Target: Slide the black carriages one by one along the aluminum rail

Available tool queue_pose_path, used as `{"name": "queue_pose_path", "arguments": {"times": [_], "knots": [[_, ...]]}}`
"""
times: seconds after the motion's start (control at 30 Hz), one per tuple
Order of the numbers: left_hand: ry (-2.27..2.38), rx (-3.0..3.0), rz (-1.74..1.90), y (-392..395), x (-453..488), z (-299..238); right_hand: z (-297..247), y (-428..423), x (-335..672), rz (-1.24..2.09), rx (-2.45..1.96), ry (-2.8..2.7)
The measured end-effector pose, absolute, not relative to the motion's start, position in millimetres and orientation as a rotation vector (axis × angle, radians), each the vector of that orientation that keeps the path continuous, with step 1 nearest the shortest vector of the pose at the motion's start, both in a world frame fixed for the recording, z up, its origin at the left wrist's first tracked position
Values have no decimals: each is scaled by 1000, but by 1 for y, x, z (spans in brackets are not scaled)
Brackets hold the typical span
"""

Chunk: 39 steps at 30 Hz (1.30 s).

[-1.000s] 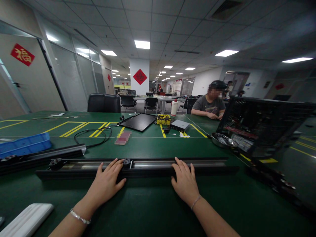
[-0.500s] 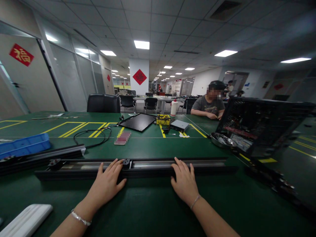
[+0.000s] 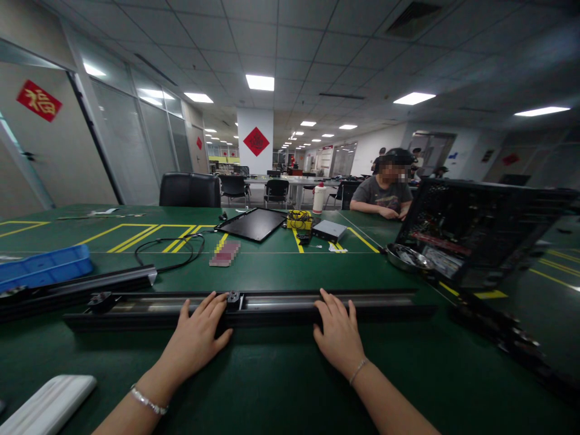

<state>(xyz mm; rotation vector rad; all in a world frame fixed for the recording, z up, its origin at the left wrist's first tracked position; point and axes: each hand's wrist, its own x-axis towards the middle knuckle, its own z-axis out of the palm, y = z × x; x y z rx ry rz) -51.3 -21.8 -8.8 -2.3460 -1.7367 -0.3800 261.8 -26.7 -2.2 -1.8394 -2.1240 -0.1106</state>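
Observation:
Across the green table lies a long black metal rail (image 3: 281, 313) with a bright metal channel along its length. My left hand (image 3: 199, 332) rests over the rail left of its middle, fingers stretched out and thumb apart on the near side. Just beside those fingertips sits a small black block (image 3: 233, 299) on the rail, and a similar black block (image 3: 100, 300) is near the left end. My right hand (image 3: 338, 332) lies on the rail right of the middle, its fingers spread. Neither hand is wrapped round the rail.
Left are a blue tray (image 3: 49, 266), another rail (image 3: 99, 283) and a white object (image 3: 49, 402). Farther off lie a black panel (image 3: 254, 223), a grey box (image 3: 330, 231) and a cable (image 3: 176, 263). An opened computer case (image 3: 480, 235) and metal bowl (image 3: 403, 260) stand right. A person (image 3: 385, 190) sits opposite.
My hands and the rail look almost unmoved. The small black block beside my left fingertips sits very slightly farther right. In the background another person has come into view behind the seated one.

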Motion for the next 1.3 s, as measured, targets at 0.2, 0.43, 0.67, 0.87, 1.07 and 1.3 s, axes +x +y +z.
{"name": "queue_pose_path", "arguments": {"times": [0.2,0.43,0.67,0.87,1.07,1.3], "knots": [[-1740,-2340,-392,-24,-49,-6,-5,-26,262,-142,-1838,-2117],[-1740,-2340,-395,-25,-47,-4,-4,-26,262,-122,-1849,-2126],[-1742,-2351,-381,-24,-47,-4,-4,-27,262,-131,-1831,-2124],[-1762,-2363,-358,-24,-47,-3,-3,-27,262,-105,-1834,-2123],[-1756,-2368,-373,-25,-47,-3,-1,-27,262,-91,-1845,-2119],[-1758,-2350,-309,-26,-44,0,-6,-25,263,-148,-1815,-2116]]}}
